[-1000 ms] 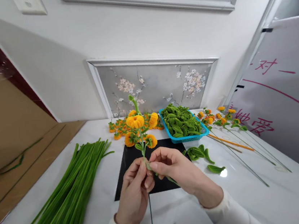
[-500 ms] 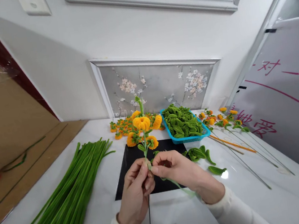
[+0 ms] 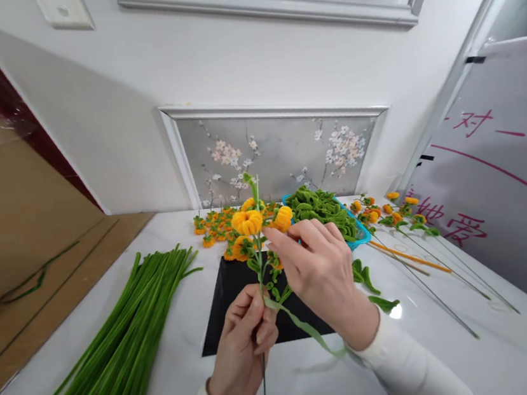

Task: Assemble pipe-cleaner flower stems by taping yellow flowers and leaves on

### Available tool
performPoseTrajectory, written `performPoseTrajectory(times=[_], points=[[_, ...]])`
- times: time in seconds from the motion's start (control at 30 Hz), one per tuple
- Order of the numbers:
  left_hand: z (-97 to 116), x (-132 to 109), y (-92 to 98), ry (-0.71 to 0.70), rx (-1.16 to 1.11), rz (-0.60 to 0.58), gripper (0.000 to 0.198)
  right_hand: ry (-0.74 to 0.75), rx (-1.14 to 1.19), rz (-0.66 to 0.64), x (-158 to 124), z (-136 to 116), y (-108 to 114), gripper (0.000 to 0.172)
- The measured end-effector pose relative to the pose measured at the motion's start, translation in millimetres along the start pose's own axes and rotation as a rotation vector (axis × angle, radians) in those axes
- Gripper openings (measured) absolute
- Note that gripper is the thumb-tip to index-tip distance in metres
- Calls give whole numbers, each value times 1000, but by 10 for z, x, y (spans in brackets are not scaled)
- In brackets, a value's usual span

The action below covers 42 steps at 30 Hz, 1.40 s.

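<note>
My left hand (image 3: 247,340) is closed in a pinch around the stem (image 3: 261,268) of an artificial flower spray, which stands upright. The spray carries fuzzy orange blooms (image 3: 247,222), small green leaves and a curled green tip. From the pinch a strip of pale green tape (image 3: 303,324) trails to the right, its far part loose. My right hand (image 3: 321,274) is raised beside the blooms, index finger stretched toward the stem just under the right-hand bloom (image 3: 283,219). Its thumb is hidden, and whether the fingertip touches the spray is unclear.
On the left lies a bundle of green fuzzy stems (image 3: 132,342). A blue basket (image 3: 361,235) of green leaves stands behind my right hand, near many small orange blooms (image 3: 207,230). A black mat (image 3: 217,331) lies beneath my hands. Finished-looking flower stems (image 3: 435,266) lie right.
My right hand has left the tape beside my left fingers and moved up to the blooms. The tape now hangs loose from the stem. My left hand keeps its pinch.
</note>
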State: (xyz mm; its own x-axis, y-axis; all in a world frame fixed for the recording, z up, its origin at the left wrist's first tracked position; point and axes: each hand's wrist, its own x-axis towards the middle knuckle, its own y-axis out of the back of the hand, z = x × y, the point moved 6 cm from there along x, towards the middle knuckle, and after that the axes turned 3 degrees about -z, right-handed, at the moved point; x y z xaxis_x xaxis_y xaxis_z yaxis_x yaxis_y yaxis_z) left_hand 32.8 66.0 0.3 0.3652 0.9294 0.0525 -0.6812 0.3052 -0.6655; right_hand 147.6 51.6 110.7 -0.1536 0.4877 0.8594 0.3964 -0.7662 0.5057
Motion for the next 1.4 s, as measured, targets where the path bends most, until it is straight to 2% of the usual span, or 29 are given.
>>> performPoseTrajectory(times=[0.1, 0.23, 0.57, 0.73, 0.8, 0.9, 1.1, 1.23, 1.4], points=[[-2, -4, -15, -12, 9, -11, 18, 54, -112, -26, 37, -3, -59, 20], [-9, -4, -25, -14, 7, -12, 17, 61, -133, -12, 10, -11, -106, 17], [-26, -16, 2, -13, 8, 18, 18, -56, -34, 137, -61, -110, -226, 21], [-7, -22, -7, -39, 39, 40, 20, -142, 69, 123, -80, -85, -210, 16], [1, -28, -5, -58, 65, 54, 22, -155, 113, 134, -89, -90, -149, 13], [1, -35, 5, -75, 95, 78, 24, -185, 243, 163, -78, -86, -44, 18], [-32, -39, 7, -69, 155, 90, 27, -290, 477, 12, 37, -37, -62, 12], [-30, -52, -19, -65, 213, 113, 30, -249, 473, -4, 64, -36, -49, 14], [-20, -63, -45, -72, 223, 108, 30, -70, 238, 8, 62, -92, 3, 21]])
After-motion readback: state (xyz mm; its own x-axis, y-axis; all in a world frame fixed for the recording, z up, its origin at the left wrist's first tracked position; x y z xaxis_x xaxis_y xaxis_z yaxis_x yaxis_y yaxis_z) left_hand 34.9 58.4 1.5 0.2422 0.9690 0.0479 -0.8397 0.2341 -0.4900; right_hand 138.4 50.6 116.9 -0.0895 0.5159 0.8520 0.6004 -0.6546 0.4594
